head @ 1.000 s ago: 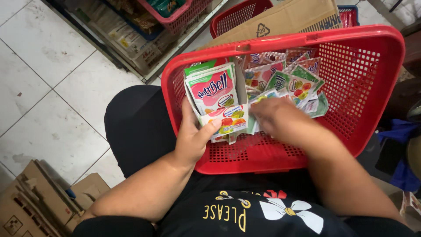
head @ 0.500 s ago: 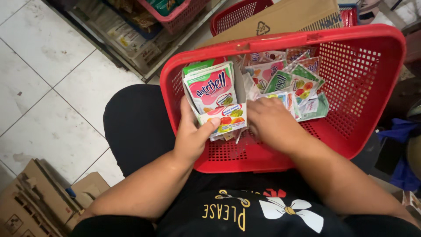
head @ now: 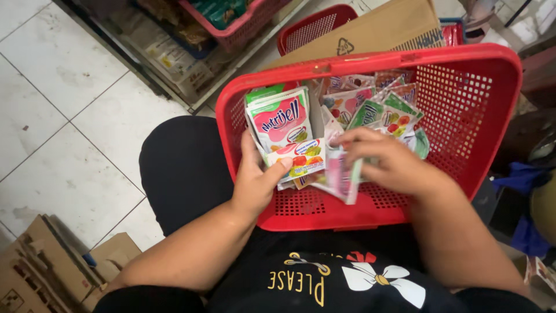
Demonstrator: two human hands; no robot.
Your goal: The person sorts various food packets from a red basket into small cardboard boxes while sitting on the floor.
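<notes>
A red plastic basket (head: 486,116) rests on my lap, holding several colourful flat sachets (head: 370,107). My left hand (head: 255,179) grips an upright stack of pink-and-white sachets (head: 284,130) at the basket's left side, thumb across the front one. My right hand (head: 388,162) is in the middle of the basket, its fingers pinching a pink sachet (head: 341,177) beside the stack. Loose green and pink sachets lie behind my right hand.
A cardboard box (head: 370,29) and a second red basket (head: 313,26) stand behind the basket. A low shelf with a pink basket of goods (head: 243,17) runs along the top left. Flattened cardboard (head: 46,272) lies on the white tiled floor at bottom left.
My right hand has drawn back from the loose pile toward the stack, now pinching a pink sachet. The left hand keeps holding the stack, shifted slightly.
</notes>
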